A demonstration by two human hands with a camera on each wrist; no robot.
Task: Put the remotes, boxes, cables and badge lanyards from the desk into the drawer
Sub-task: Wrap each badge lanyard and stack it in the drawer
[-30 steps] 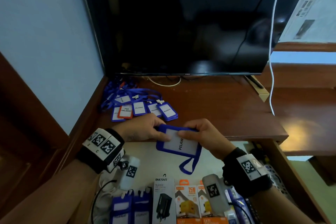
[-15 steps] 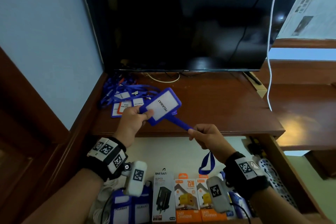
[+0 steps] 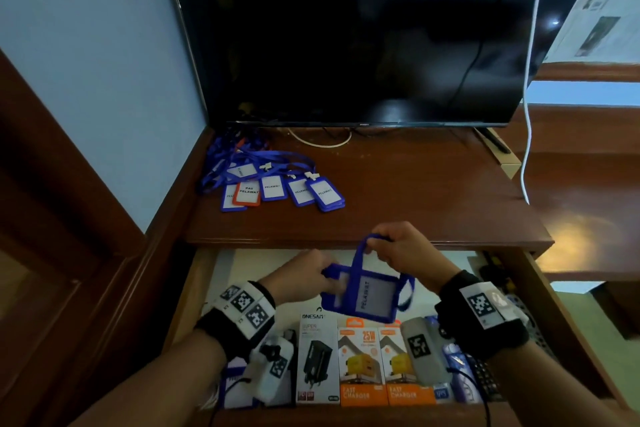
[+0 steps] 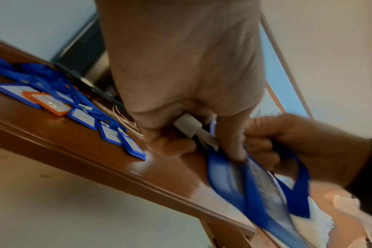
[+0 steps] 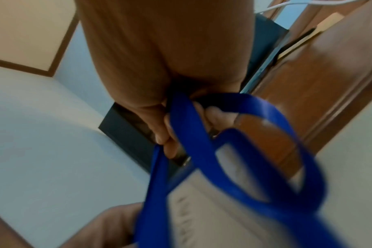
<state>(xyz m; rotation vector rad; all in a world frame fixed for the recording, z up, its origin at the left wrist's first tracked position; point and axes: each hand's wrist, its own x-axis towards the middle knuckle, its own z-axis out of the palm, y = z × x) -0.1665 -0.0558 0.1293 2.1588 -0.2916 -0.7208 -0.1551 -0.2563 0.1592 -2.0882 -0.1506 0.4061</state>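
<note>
the left hand [image 3: 304,276] pinches the blue badge [image 3: 363,295] by its left edge; the right hand [image 3: 398,246] grips its strap [image 3: 360,255] above, hung directly over the open drawer [image 3: 194,288], long side left-right.

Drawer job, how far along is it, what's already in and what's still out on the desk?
Done: the charger boxes and some blue badges already lie in the open drawer. In hand: the left hand holds a blue badge holder over the drawer while the right hand loops its lanyard strap around it. Left: a pile of badge lanyards on the desk.
</note>
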